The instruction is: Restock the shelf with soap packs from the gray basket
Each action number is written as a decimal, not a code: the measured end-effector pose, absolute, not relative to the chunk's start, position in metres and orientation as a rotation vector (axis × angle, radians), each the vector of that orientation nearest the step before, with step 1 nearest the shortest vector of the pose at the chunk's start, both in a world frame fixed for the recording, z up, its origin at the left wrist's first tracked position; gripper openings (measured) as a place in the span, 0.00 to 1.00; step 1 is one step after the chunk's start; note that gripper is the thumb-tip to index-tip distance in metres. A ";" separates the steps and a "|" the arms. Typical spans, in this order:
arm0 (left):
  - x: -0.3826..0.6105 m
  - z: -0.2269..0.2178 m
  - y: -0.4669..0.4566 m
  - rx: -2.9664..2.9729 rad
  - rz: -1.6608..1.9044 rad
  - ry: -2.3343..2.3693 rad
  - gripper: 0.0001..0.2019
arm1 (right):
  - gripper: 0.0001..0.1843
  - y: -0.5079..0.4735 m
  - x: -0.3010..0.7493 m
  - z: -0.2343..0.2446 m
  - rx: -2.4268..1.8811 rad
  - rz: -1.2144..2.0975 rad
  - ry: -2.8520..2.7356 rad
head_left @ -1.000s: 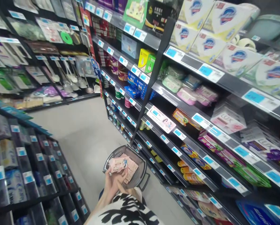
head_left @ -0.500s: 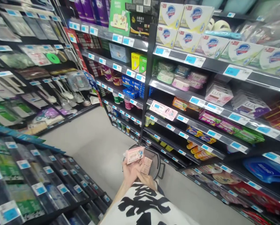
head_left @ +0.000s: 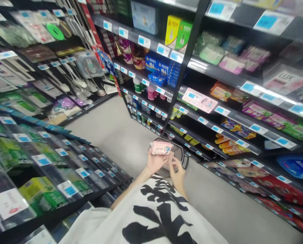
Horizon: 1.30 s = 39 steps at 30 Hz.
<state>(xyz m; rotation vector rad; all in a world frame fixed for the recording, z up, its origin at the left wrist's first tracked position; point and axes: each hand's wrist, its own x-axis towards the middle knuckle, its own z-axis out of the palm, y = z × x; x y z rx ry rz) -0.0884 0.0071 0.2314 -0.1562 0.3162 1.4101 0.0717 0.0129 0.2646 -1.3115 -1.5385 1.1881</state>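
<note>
one pink box [head_left: 160, 148] is held in the left hand [head_left: 154, 164].

On my screen, my left hand [head_left: 155, 165] is cupped palm up below centre, left forearm [head_left: 132, 187] slanting from lower left; my right hand [head_left: 177, 171] curls close beside it.

The print on the pink pack [head_left: 161, 148] is too small to read; the left hand [head_left: 155, 163] and the right hand [head_left: 177, 171] hide a part of the basket [head_left: 178, 149]; what the right fingertips touch, I cannot tell; the LUX box [head_left: 286, 78] is blurred; the right edge cuts the blue bag [head_left: 296, 165].
</note>
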 end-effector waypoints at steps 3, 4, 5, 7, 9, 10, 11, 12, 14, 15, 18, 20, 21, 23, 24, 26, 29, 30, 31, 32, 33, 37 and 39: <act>-0.096 0.234 0.008 -0.070 1.288 0.404 0.43 | 0.38 0.026 0.067 0.264 -1.276 1.012 -1.583; -0.098 0.234 0.009 -0.031 1.239 0.439 0.42 | 0.41 0.036 0.065 0.267 -1.238 0.995 -1.627; -0.100 0.234 0.010 0.018 1.189 0.477 0.41 | 0.42 0.046 0.063 0.272 -1.203 1.011 -1.679; -0.102 0.231 0.010 0.132 1.105 0.574 0.37 | 0.36 0.063 0.059 0.281 -1.174 1.098 -1.789; -0.103 0.229 0.010 0.245 1.074 0.697 0.35 | 0.26 0.074 0.054 0.287 -1.204 1.183 -1.862; -0.104 0.227 0.010 0.305 1.078 0.768 0.33 | 0.23 0.077 0.052 0.287 -1.234 1.213 -1.860; -0.105 0.227 0.009 0.376 1.092 0.837 0.32 | 0.22 0.079 0.050 0.286 -1.267 1.233 -1.827; -0.107 0.227 0.010 0.456 1.109 0.902 0.31 | 0.21 0.081 0.049 0.284 -1.294 1.247 -1.764; -0.110 0.228 0.012 0.621 1.133 1.026 0.33 | 0.23 0.085 0.047 0.276 -1.324 1.272 -1.572; -0.111 0.229 0.014 0.685 1.146 1.089 0.34 | 0.24 0.087 0.047 0.271 -1.329 1.292 -1.463; -0.110 0.232 0.024 0.760 1.192 1.296 0.30 | 0.27 0.096 0.050 0.259 -1.356 1.439 -1.158; -0.105 0.234 0.032 0.766 1.227 1.406 0.25 | 0.29 0.102 0.057 0.253 -1.374 1.566 -1.012; -0.101 0.235 0.037 0.758 1.244 1.441 0.24 | 0.29 0.105 0.061 0.251 -1.375 1.610 -0.959; -0.090 0.237 0.048 0.733 1.284 1.491 0.23 | 0.30 0.111 0.071 0.250 -1.350 1.641 -0.897; -0.083 0.238 0.053 0.724 1.306 1.515 0.23 | 0.29 0.115 0.078 0.250 -1.327 1.644 -0.892; -0.069 0.241 0.066 0.722 1.343 1.578 0.22 | 0.27 0.126 0.092 0.250 -1.293 1.642 -0.931; -0.048 0.247 0.086 0.732 1.381 1.658 0.20 | 0.23 0.150 0.116 0.249 -1.277 1.598 -1.091; -0.042 0.249 0.093 0.731 1.392 1.672 0.20 | 0.23 0.160 0.124 0.249 -1.269 1.560 -1.144; -0.035 0.251 0.100 0.730 1.402 1.680 0.20 | 0.22 0.169 0.132 0.247 -1.253 1.520 -1.191; -0.029 0.253 0.107 0.727 1.412 1.687 0.20 | 0.22 0.178 0.139 0.246 -1.232 1.482 -1.230; -0.022 0.254 0.112 0.722 1.422 1.693 0.20 | 0.21 0.186 0.145 0.244 -1.212 1.449 -1.258; 0.005 0.255 0.125 0.623 1.505 1.727 0.22 | 0.22 0.209 0.165 0.241 -1.207 1.448 -1.272; 0.018 0.254 0.125 0.497 1.541 1.718 0.25 | 0.23 0.217 0.172 0.245 -1.223 1.553 -1.253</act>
